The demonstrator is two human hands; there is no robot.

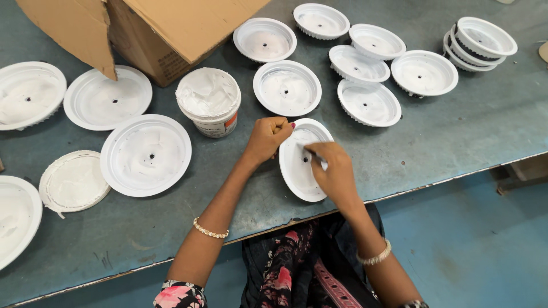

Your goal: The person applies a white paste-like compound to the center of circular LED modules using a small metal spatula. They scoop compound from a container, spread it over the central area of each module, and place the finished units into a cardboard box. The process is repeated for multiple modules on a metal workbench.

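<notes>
white dish under both my hands

white dish [298,171] sits tilted at the near edge of the grey table [445,142]. my left hand [267,138] is curled in a fist on its rim. my right hand [334,171] pinches a thin tool [312,153] over its centre. an open tub of white paste [209,101] stands just left, its lid [73,181] further left, a cardboard box [165,31] behind, more white dishes [365,68] all around.

White round housing [298,171] tilted at table edge, perhaps paste-smeared inside.
</notes>
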